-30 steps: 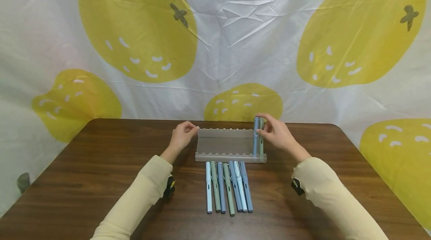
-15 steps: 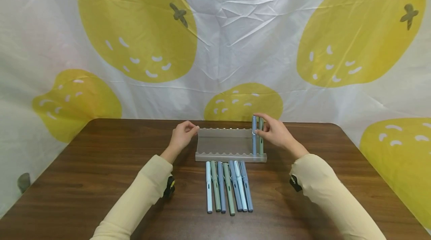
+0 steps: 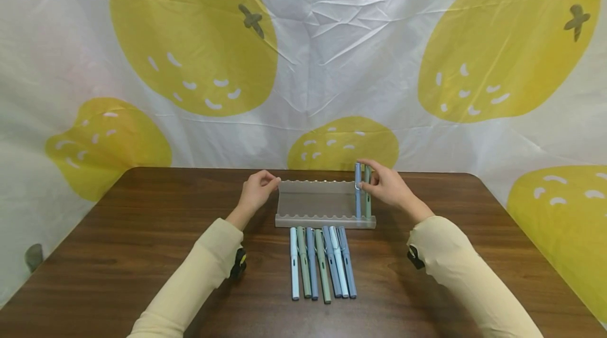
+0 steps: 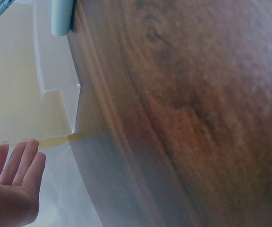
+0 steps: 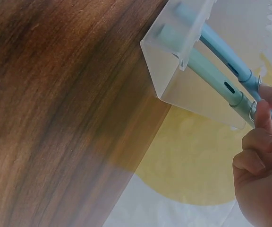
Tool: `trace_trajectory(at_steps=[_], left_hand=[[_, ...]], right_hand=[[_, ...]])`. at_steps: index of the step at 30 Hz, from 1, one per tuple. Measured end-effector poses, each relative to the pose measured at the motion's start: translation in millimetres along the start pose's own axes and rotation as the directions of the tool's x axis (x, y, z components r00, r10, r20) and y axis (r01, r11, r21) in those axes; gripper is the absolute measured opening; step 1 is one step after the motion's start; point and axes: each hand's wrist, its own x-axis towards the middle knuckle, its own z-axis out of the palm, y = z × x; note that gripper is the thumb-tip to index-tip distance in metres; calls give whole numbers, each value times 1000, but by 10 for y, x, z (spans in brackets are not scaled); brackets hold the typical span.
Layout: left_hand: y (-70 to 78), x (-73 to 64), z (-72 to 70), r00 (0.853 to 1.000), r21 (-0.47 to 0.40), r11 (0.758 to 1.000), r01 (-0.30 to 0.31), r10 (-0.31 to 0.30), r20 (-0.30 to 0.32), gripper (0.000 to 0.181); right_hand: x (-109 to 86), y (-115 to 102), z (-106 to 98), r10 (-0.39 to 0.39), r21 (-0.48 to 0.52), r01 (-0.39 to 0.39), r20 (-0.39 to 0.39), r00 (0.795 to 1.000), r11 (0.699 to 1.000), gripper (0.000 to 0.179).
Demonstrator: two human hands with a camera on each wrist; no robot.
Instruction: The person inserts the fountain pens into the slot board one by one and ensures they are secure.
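Observation:
A translucent pen rack [image 3: 315, 204] with scalloped edges stands on the table. Thumb and fingertips of my left hand [image 3: 256, 190] pinch its upper left corner. At the other end, my right hand [image 3: 392, 188] grips a blue pen [image 3: 358, 204] near its capped top, thumb by the clip. The pen leans upright in the rack, its lower end behind the front lip. Just right of it, a green pen [image 3: 368, 205] rests in the end of the rack. In the right wrist view a small gap separates the blue pen [image 5: 223, 53] from the green one.
In front of the rack, several pens lie side by side on the brown wooden table [image 3: 199, 296], among them a pale blue pen [image 3: 295, 269] at the left end. Behind the table hangs a white cloth [image 3: 327, 64] printed with yellow lemons.
The blue pen has shifted slightly left, away from the green pen, with my right hand moving along. During the last half second it has stayed put. My left hand has not moved.

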Motion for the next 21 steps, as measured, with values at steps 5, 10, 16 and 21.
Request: trace_trajectory(at_steps=[5, 10, 16, 21], left_hand=[[-3, -1, 4, 1000, -1, 1000, 5, -5, 1, 20], [-6, -2, 10, 1000, -4, 1000, 12, -12, 5, 21], [-9, 9, 14, 1000, -14, 1000, 17, -17, 9, 20], [-3, 7, 8, 1000, -10, 1000, 7, -7, 10, 21]], right_hand=[[-12, 11, 6, -20, 2, 20, -13, 1000, 1000, 57], [-43, 33, 6, -38, 28, 40, -64, 997, 999, 58], [-110, 65, 9, -78, 35, 84, -147, 986, 996, 55], [-192, 79, 45, -126, 25, 132, -179, 976, 991, 50]])
